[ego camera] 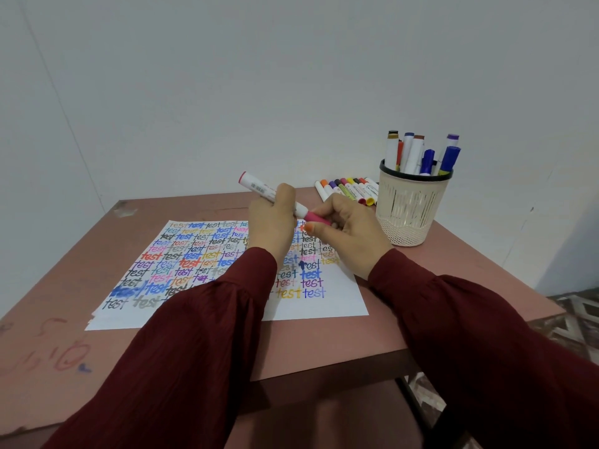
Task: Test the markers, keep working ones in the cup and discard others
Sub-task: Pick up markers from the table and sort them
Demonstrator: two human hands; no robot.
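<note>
My left hand (272,222) grips the white barrel of a pink marker (259,188), held slanted above the paper. My right hand (348,228) pinches the marker's pink cap (316,218) at its lower end; whether the cap is seated or pulled off I cannot tell. Below both hands lies a white sheet (337,299) covered with the word "test" in many colours. A beige mesh cup (410,205) with a black rim stands at the right and holds several markers (418,153). A row of several capped markers (351,189) lies on the table behind my right hand.
The brown table (52,319) carries pen scribbles near its front left corner. Its right edge runs just past the cup, with patterned floor (577,322) beyond. A plain white wall stands close behind the table.
</note>
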